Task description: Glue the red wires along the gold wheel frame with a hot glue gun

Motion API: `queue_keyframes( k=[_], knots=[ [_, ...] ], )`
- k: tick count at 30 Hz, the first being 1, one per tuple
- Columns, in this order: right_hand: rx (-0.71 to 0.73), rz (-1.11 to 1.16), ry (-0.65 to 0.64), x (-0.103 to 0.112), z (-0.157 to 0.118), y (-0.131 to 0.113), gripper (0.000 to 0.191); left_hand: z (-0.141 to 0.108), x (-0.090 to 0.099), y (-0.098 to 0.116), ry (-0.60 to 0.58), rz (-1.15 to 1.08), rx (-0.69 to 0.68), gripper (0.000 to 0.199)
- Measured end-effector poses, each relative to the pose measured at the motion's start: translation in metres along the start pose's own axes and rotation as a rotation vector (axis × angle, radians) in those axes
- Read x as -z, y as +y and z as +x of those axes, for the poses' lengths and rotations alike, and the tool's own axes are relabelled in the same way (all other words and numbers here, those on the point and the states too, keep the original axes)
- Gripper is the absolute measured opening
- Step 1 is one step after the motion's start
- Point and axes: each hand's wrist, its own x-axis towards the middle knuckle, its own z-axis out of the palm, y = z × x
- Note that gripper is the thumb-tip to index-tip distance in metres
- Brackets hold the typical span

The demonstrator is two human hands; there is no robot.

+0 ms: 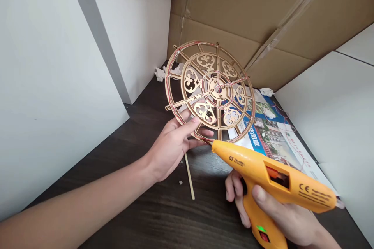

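Note:
A round gold openwork frame (219, 125) with scroll ornaments and red wires along its rings is tilted up above the dark table. My left hand (178, 138) grips its lower left rim, the thumb in front and fingers behind. My right hand (280, 212) is wrapped round the handle of a yellow glue gun (257, 163), which has a green light and a red switch lit at its base. The gun's nozzle touches or nearly touches the bottom rim, just right of my left fingers.
A thin wooden stick (189, 177) lies on the dark table (152, 214). Printed paper (280, 132) with pink wire and crumpled tissue (267, 92) is at the right. White panels stand left and right, with cardboard (233, 11) behind.

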Motion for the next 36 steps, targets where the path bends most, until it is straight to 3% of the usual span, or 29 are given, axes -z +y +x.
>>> queue_keyframes(
  k=[15,30,36],
  knots=[
    [-0.055,-0.067,0.013,0.004,-0.006,0.001,0.05,0.002,0.003,-0.001,0.0,-0.011,-0.007,0.025],
    [-0.054,0.04,0.021,0.004,-0.008,-0.001,0.04,0.004,0.005,-0.001,-0.014,-0.07,-0.015,0.024],
    [-0.133,0.018,0.124,-0.001,-0.008,-0.008,0.047,0.006,0.007,-0.002,-0.02,-0.073,-0.009,0.02]
  ],
)
